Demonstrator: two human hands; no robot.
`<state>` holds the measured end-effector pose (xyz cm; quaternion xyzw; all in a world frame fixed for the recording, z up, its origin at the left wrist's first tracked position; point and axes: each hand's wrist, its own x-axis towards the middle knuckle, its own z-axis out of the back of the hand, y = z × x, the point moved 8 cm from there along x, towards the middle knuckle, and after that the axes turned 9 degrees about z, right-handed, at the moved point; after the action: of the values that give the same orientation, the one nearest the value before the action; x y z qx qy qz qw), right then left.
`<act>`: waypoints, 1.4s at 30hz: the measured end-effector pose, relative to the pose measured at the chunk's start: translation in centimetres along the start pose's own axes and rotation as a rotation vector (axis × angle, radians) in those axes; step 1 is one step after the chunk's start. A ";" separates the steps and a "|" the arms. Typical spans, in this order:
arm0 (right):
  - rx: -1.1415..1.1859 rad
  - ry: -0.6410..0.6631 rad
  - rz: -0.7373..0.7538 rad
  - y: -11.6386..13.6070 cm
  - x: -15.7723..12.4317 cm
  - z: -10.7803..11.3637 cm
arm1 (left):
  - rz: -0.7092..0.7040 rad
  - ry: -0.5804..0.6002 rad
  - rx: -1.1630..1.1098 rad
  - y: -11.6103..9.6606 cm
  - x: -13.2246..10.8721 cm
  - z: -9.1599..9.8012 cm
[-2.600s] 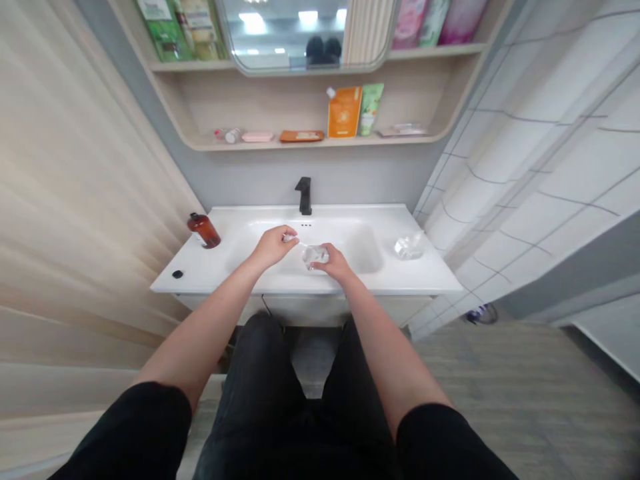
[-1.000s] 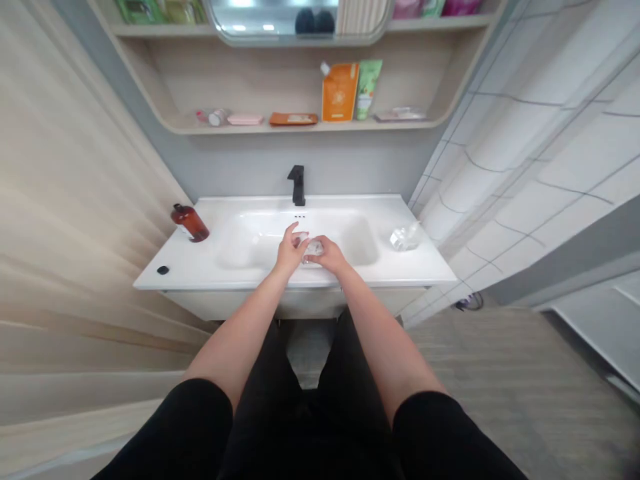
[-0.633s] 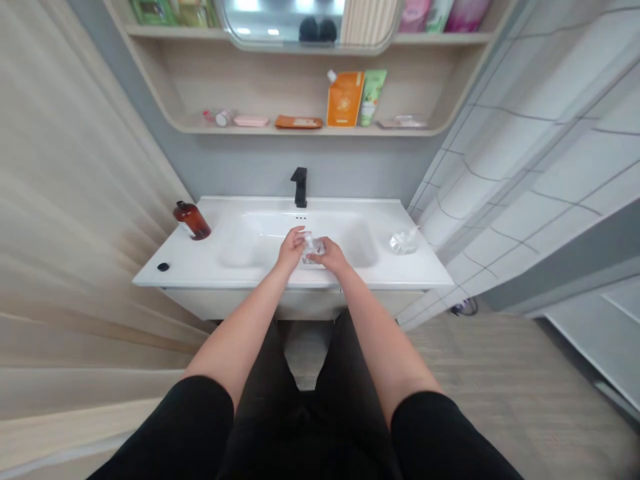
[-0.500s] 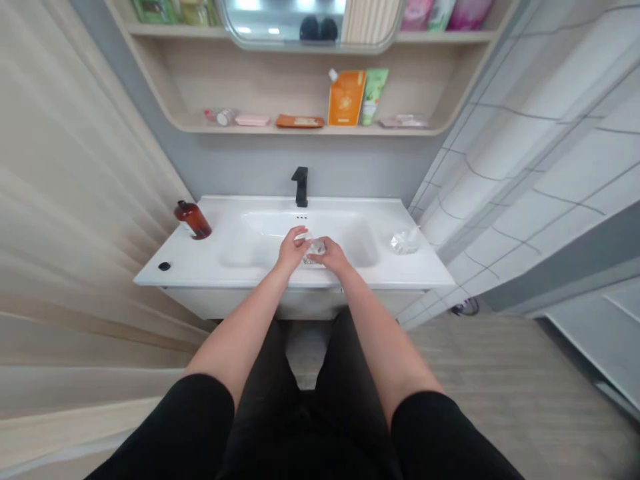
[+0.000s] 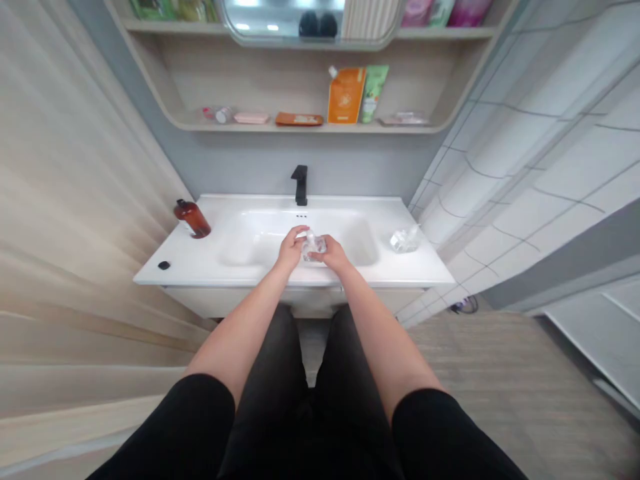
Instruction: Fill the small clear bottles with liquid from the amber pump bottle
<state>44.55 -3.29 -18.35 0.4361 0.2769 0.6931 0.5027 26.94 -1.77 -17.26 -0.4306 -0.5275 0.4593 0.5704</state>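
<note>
Both my hands meet over the front of the white sink (image 5: 250, 237). My right hand (image 5: 334, 255) is closed around a small clear plastic bottle (image 5: 313, 247). My left hand (image 5: 291, 248) pinches the top of that bottle with its fingertips, which hide the cap. A black faucet (image 5: 300, 185) stands just behind them.
An amber bottle (image 5: 191, 219) stands at the counter's left, with a small black cap (image 5: 163, 265) near the front left corner. A crumpled clear plastic piece (image 5: 404, 240) lies on the right. The shelf (image 5: 310, 128) above holds an orange pouch (image 5: 345, 95), a green tube and flat packets. A tiled wall stands at right.
My hands were apart 2.6 s ago, the left one holding a small piece away from the bottle. Now they are together at the bottle's top and have barely shifted in the last second.
</note>
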 end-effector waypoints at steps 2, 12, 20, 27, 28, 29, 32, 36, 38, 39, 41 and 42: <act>-0.008 0.008 -0.007 0.0 -0.1 0.0 | 0.015 0.010 -0.019 -0.1 -0.1 -0.1; -0.025 0.022 -0.007 0.1 -0.1 -0.1 | 0.014 0.018 -0.082 0.0 -0.3 -0.1; -0.013 0.007 0.003 0.1 -0.1 0.0 | 0.004 0.012 -0.046 0.1 -0.1 -0.2; -0.005 0.008 0.003 -0.1 0.0 0.0 | -0.021 0.010 -0.084 0.7 0.4 -0.1; -0.002 0.005 0.000 -0.1 0.0 0.0 | -0.038 0.011 -0.092 0.7 0.4 -0.1; -0.002 0.004 -0.003 -0.1 0.0 0.0 | -0.051 0.011 -0.099 0.7 0.5 -0.1; -0.011 0.010 -0.004 -0.1 0.0 -0.1 | -0.039 0.011 -0.079 0.9 0.5 -0.1; -0.011 0.008 0.004 0.1 -0.1 -0.1 | -0.024 0.004 -0.082 1.0 0.4 0.0; -0.015 0.004 0.007 0.1 -0.1 0.0 | -0.039 0.005 -0.120 0.8 0.4 0.1; -0.018 0.006 0.006 0.1 -0.1 0.0 | -0.039 0.009 -0.131 0.8 0.4 0.1; -0.026 0.014 0.003 0.1 -0.1 -0.1 | -0.023 0.018 -0.124 1.0 0.4 0.0; -0.030 0.016 0.002 0.0 -0.1 -0.1 | -0.012 0.023 -0.112 1.1 0.5 -0.1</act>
<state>44.50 -3.38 -18.37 0.4232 0.2700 0.7010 0.5064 26.97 -1.09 -18.20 -0.4639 -0.5484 0.4209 0.5540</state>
